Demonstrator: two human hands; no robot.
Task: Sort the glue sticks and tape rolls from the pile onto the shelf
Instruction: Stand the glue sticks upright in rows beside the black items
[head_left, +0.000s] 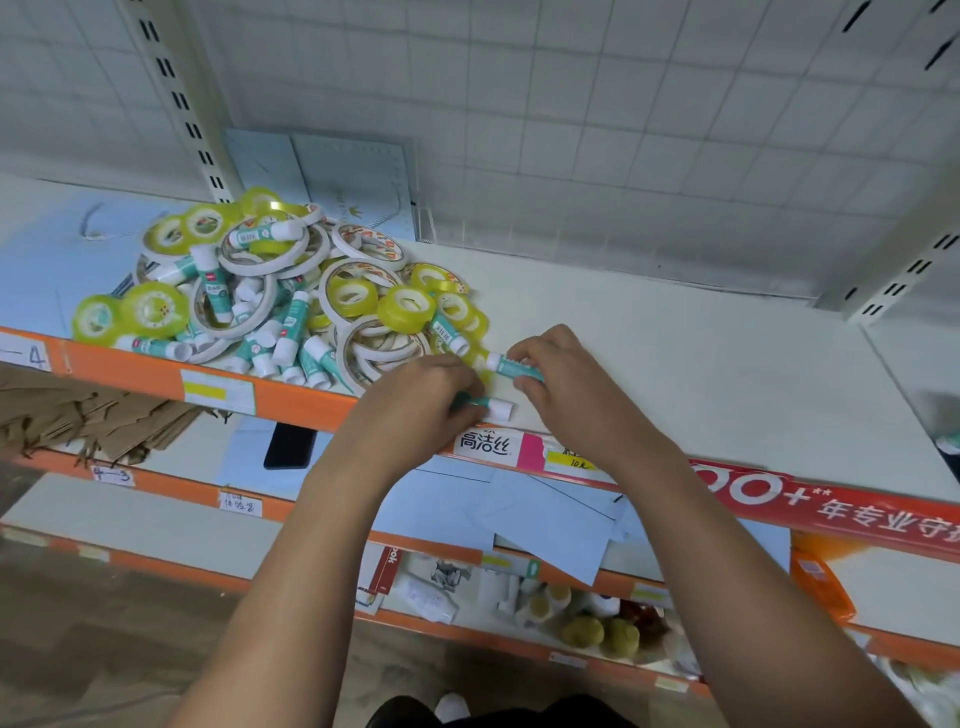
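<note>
Your bare left forearm (322, 545) and bare right forearm (727, 545) are uncovered the whole way you can see them, and your left hand (431, 395) and right hand (561, 384) are bare too. Down at the bottom edge you've got some dark black clothing (519, 719) and a rounded white shoe toe (452, 706), could be a sock tbh, it's blurry.

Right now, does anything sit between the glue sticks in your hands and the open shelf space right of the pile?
Nothing visible does. The right hand grips one glue stick, the left hand a second glue stick, both right of the pile; the shelf beyond them shows no objects.
</note>
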